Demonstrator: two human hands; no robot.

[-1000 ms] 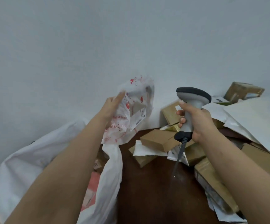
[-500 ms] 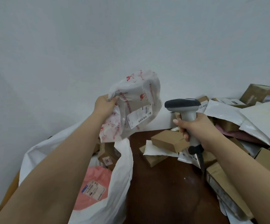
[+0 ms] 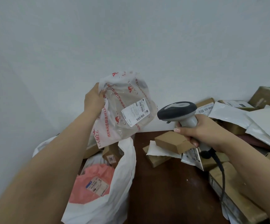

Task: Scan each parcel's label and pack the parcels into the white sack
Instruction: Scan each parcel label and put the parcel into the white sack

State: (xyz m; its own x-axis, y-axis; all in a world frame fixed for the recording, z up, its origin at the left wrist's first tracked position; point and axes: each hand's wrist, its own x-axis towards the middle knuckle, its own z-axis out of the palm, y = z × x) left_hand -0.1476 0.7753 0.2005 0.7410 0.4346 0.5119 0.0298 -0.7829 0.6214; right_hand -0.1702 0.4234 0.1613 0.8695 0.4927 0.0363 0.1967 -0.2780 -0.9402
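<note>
My left hand (image 3: 94, 101) grips the left edge of a translucent white parcel bag with red print (image 3: 123, 109), held up in front of the wall. Its white barcode label (image 3: 135, 114) faces me. My right hand (image 3: 197, 130) holds a grey and white barcode scanner (image 3: 178, 113) by its handle, its head level with the label and just to its right. The white sack (image 3: 123, 175) stands open below the held parcel, with a pink parcel (image 3: 93, 185) and brown boxes inside.
A dark brown table (image 3: 166, 191) carries a heap of cardboard boxes (image 3: 171, 141) and white mailer bags (image 3: 237, 115) at the right. The scanner's black cable (image 3: 222, 175) hangs over boxes near the right edge. A plain white wall stands behind.
The scanner head has swung left and dropped toward the parcel. My left hand has turned the parcel so its label faces me more squarely.
</note>
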